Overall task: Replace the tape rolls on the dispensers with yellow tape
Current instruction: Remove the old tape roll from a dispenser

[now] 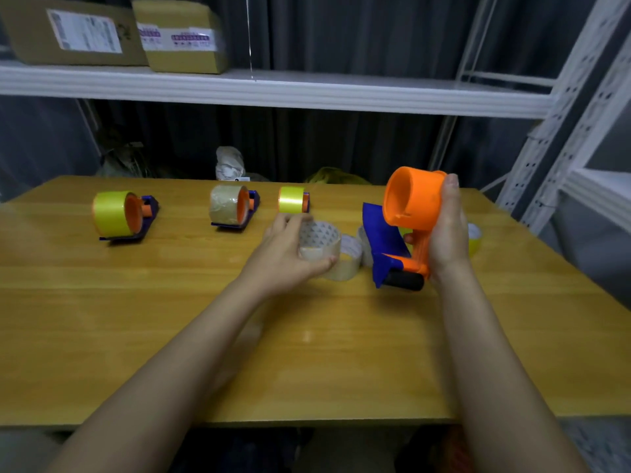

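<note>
My right hand [449, 230] grips an orange and blue tape dispenser [408, 220], lifted off the table with its orange drum bare. My left hand [290, 250] holds a clear tape roll [321, 242] just above another clear roll [348, 257] lying on the wooden table [307, 336]. Further back stand three dispensers: the left one [124, 215] carries yellow tape, the middle one [234, 206] carries clear brownish tape, and the third [294, 199] carries yellow tape. A yellow roll [475, 238] peeks out behind my right hand.
A white metal shelf [273, 90] runs above the table's far edge, bearing two cardboard boxes [112, 32] at the left. White shelf uprights [560, 131] stand to the right. Crumpled bags lie behind the table.
</note>
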A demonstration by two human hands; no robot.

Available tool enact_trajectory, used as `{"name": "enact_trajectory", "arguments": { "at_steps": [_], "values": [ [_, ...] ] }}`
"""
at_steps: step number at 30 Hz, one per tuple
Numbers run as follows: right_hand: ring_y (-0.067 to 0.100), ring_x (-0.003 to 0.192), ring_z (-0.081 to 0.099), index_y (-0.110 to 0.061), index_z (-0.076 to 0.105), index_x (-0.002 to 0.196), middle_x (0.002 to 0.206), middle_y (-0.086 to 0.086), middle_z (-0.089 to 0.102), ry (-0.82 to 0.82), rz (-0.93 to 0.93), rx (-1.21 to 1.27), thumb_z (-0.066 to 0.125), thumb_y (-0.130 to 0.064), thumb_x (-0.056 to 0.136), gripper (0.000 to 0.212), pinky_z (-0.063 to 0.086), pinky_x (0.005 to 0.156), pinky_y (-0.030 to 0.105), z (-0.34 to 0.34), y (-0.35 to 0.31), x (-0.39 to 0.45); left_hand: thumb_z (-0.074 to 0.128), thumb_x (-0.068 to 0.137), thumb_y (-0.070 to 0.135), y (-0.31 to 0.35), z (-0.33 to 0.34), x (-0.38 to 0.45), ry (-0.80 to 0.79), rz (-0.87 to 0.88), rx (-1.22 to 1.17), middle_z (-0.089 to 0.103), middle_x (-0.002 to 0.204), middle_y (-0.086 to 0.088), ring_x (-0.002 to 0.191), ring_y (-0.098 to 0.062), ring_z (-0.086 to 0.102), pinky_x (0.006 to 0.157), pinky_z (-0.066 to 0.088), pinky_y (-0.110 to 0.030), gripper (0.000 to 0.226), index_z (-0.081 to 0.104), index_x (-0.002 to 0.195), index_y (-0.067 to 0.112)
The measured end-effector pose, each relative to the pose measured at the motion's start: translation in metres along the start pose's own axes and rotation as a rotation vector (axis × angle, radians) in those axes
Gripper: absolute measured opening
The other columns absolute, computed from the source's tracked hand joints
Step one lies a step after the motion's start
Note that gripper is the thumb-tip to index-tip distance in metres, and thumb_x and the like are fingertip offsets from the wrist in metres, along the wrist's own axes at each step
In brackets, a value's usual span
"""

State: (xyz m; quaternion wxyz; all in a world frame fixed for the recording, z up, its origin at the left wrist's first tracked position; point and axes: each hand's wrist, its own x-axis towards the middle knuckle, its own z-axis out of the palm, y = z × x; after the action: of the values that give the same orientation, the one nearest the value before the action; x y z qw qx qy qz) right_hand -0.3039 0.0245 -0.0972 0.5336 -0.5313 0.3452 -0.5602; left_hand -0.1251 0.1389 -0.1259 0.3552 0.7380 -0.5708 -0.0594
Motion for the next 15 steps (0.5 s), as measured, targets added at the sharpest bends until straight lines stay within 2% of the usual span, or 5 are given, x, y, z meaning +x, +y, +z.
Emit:
{"name": "enact_trajectory", "arguments": {
  "at_steps": [2,5,11,15],
  "values": [
    [0.012,0.068,0.062,-0.031,0.055,0.105,0.081,-0.002,0.064,0.024,-0.010,-0.017,0.034,-0.062,0.094,0.039,0.043,0.049,0.026,-0.008,0.002,0.001,0.070,0.073,0.050,0.010,0.005,-0.001,-0.075,0.025,0.059,0.031,0.136,0.004,0.127,-0.016,0.035,0.096,0.045,-0.039,0.070,0.042,0.133,0.026],
    [0.014,0.074,0.064,-0.024,0.052,0.124,0.089,0.000,0.065,0.046,-0.011,-0.025,0.034,-0.062,0.093,0.052,0.045,0.048,0.025,-0.020,0.006,0.004,0.069,0.073,0.049,0.018,0.014,0.000,-0.098,0.070,0.099,0.031,0.137,0.004,0.127,-0.015,0.035,0.095,0.045,-0.037,0.069,0.043,0.131,0.025],
    [0.012,0.075,0.063,-0.025,0.048,0.122,0.092,0.000,0.063,0.082,0.012,-0.004,0.032,-0.056,0.098,0.042,0.046,0.047,0.022,-0.034,0.004,0.008,0.069,0.078,0.048,0.022,0.040,0.023,0.011,0.057,0.180,0.023,0.145,-0.002,0.132,-0.022,0.031,0.096,0.043,-0.034,0.074,0.034,0.138,0.023],
    [0.014,0.078,0.063,-0.020,0.047,0.132,0.095,0.002,0.063,0.097,0.019,-0.036,0.033,-0.059,0.096,0.054,0.046,0.050,0.024,-0.043,0.007,0.009,0.069,0.078,0.045,0.031,0.040,0.033,0.136,0.083,0.163,0.026,0.143,-0.004,0.130,-0.023,0.032,0.087,0.038,-0.026,0.069,0.038,0.135,0.021]
  ]
}}
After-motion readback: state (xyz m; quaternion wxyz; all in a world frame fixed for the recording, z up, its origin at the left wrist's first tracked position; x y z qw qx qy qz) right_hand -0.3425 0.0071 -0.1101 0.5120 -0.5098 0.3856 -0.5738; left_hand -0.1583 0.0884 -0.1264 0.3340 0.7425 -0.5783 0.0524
